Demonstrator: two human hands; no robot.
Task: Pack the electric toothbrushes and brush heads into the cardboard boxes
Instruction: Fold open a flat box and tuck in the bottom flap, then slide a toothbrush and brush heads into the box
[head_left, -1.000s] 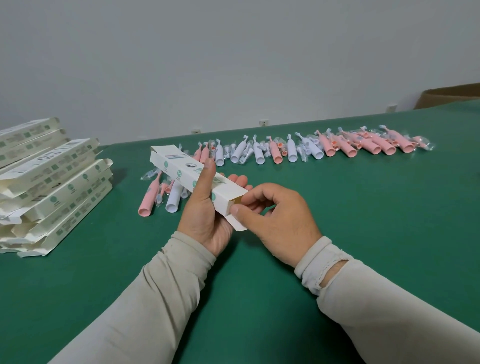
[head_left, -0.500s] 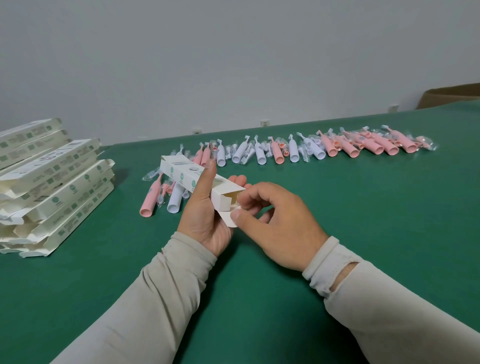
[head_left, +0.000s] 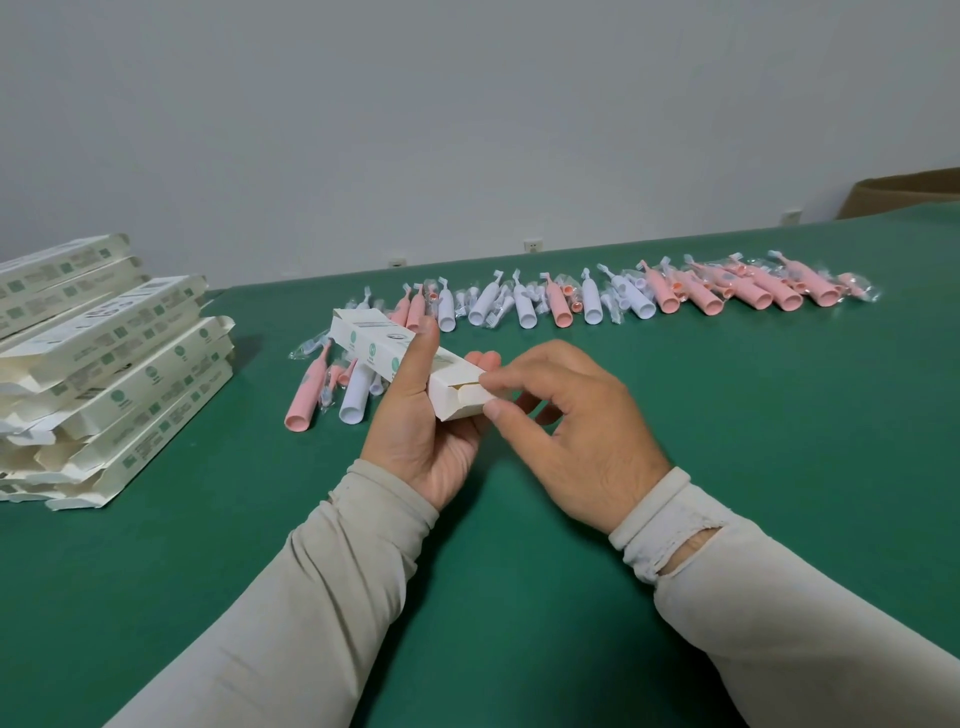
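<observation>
My left hand (head_left: 421, 415) grips a long white cardboard box (head_left: 374, 345) around its middle, thumb on top, holding it above the green table (head_left: 727, 467). My right hand (head_left: 566, 431) pinches the flap at the box's near end between thumb and forefinger; the flap is folded almost flat against the end. A long row of pink and white electric toothbrushes (head_left: 649, 296) with wrapped brush heads lies along the far side. A pink toothbrush (head_left: 306, 389) and a white one (head_left: 356, 392) lie just left of my left hand.
A stack of flat, unfolded white boxes (head_left: 104, 364) sits at the table's left edge. A brown carton (head_left: 909, 197) shows at the far right behind the table. A grey wall with sockets runs behind.
The box's near end was open with the flap sticking out; my right hand has folded the flap in against the end. The box has tipped slightly while my left hand kept its grip.
</observation>
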